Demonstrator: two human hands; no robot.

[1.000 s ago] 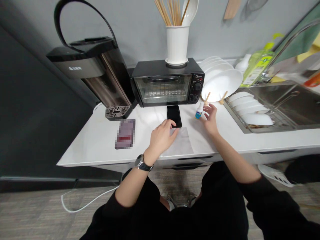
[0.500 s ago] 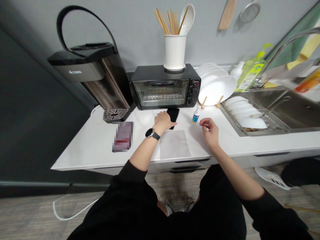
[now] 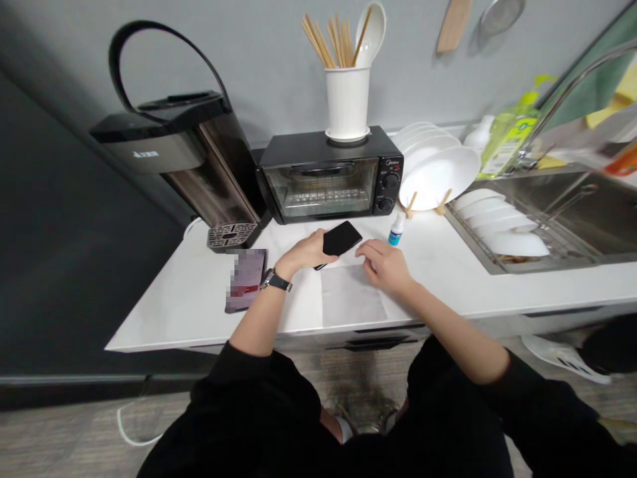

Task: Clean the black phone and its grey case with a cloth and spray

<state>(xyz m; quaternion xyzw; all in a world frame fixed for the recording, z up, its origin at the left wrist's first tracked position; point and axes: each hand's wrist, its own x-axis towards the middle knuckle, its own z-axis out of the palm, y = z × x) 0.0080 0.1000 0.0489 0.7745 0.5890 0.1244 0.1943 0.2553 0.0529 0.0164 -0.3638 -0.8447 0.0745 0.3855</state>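
Observation:
My left hand is closed around one end of a black smartphone, thumb on the near side and fingers on the far side. The phone lies slanted, its dark screen facing up. My right hand is just right of the phone, fingers loosely bent and thumb apart; I see nothing between them. Under and left of the right hand a thin grey cloth lies flat at the counter's front edge. Behind the right hand stands a small white spray bottle with a blue label.
A second phone-like item, partly pixelated, lies left of my left wrist. Behind are a water dispenser, a toaster oven with a chopstick holder, and racked plates. The sink with stacked bowls is right.
My left hand has taken hold of the phone, turned it and drawn it slightly nearer. My right hand has moved left, from beside the bottle to beside the phone.

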